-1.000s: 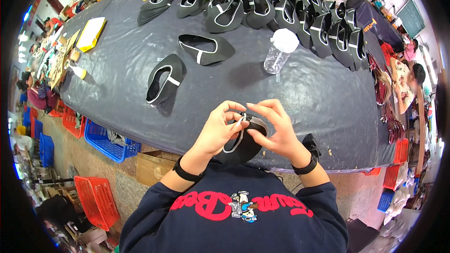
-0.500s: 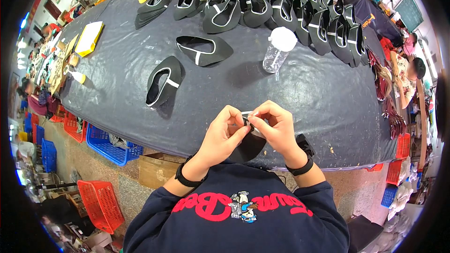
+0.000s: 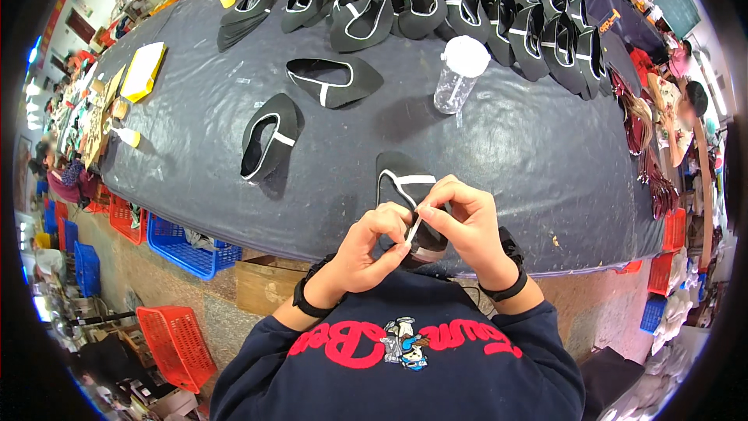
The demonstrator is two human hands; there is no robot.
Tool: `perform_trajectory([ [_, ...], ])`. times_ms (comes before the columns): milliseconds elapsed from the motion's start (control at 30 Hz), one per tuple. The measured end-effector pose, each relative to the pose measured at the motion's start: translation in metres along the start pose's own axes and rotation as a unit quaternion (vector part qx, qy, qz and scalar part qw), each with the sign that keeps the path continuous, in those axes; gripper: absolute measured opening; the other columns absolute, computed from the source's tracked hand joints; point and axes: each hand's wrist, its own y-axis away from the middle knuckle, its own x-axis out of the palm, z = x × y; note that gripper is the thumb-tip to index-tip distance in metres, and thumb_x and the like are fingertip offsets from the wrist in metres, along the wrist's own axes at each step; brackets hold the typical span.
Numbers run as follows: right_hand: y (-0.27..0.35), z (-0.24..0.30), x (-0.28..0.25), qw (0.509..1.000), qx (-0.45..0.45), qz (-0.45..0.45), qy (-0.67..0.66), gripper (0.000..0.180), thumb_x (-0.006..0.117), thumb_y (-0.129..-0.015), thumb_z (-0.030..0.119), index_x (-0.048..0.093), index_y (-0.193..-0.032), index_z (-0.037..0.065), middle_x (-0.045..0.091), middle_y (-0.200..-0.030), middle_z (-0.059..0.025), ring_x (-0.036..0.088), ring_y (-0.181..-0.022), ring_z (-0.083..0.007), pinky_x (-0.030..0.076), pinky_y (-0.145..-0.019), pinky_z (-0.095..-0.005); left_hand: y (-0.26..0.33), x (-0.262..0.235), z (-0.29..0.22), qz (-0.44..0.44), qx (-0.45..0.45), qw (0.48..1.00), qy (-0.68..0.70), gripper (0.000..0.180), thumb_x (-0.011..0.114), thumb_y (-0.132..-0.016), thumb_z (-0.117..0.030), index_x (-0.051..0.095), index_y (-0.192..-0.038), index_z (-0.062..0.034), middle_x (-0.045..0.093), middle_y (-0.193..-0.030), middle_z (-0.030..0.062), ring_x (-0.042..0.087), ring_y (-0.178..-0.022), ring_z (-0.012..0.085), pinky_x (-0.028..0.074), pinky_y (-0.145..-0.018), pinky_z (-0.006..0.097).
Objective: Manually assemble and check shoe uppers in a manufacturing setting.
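Note:
A black shoe upper (image 3: 402, 164) with white edging lies in front of me, its pointed end away from my body. The fingers of my left hand (image 3: 365, 248) are closed on its near edge, where a narrow white strip (image 3: 414, 231) runs between my two hands. My right hand (image 3: 469, 222) pinches that strip between thumb and forefinger. My fingers hide part of the upper's opening. Farther off on the left lie two similar black uppers, one upright-angled (image 3: 290, 118) and one sideways (image 3: 354, 92).
Many more black uppers (image 3: 421, 22) stand in rows along the table's far side. A clear bottle with a white lid (image 3: 460, 78) stands right of centre. A yellow-and-white box (image 3: 145, 70) and a glue bottle (image 3: 128, 137) sit at left. Dark red straps (image 3: 658, 187) hang at right.
The upper has been turned, and its pointed end now shows beyond my hands. A length of white strip is now stretched between my fingers. My hands have moved slightly nearer to me.

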Motion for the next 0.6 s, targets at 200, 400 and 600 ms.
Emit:
perform_trajectory([
  [200, 0.0024, 0.0018, -0.0004, 0.994, -0.066, -0.038, 0.084, 0.006, 0.069, -0.074, 0.005, 0.064, -0.074, 0.005, 0.06, -0.072, -0.0023, 0.05, -0.074, -0.0147, 0.038, -0.071, -0.0284, -0.0031, -0.0003, -0.0045, 0.004, 0.046, 0.997, -0.061, 0.024, 0.054, -0.075, 0.01, 0.047, -0.09, -0.0063, 0.052, -0.079, 0.0075, 0.054, -0.089, 0.0272, 0.041, -0.077, 0.037],
  [400, 0.0044, 0.0052, -0.005, 0.98, -0.121, -0.044, 0.154, 0.005, 0.07, -0.072, 0.006, 0.065, -0.075, 0.006, 0.059, -0.072, -0.0024, 0.049, -0.074, -0.0156, 0.037, -0.071, -0.0286, -0.0024, -0.0008, -0.0043, -0.008, 0.047, 0.997, -0.057, 0.025, 0.055, -0.074, 0.011, 0.047, -0.091, -0.0062, 0.052, -0.073, 0.0055, 0.055, -0.089, 0.0283, 0.042, -0.077, 0.038],
  [600, 0.0058, 0.0082, -0.0047, 0.972, -0.122, -0.056, 0.193, 0.004, 0.069, -0.072, 0.007, 0.066, -0.076, 0.007, 0.058, -0.071, -0.0021, 0.048, -0.075, -0.0163, 0.037, -0.071, -0.029, -0.005, -0.0003, -0.0061, 0.001, 0.058, 0.996, -0.068, 0.026, 0.055, -0.072, 0.011, 0.047, -0.09, -0.0064, 0.051, -0.068, 0.0049, 0.056, -0.086, 0.0284, 0.043, -0.078, 0.039],
])
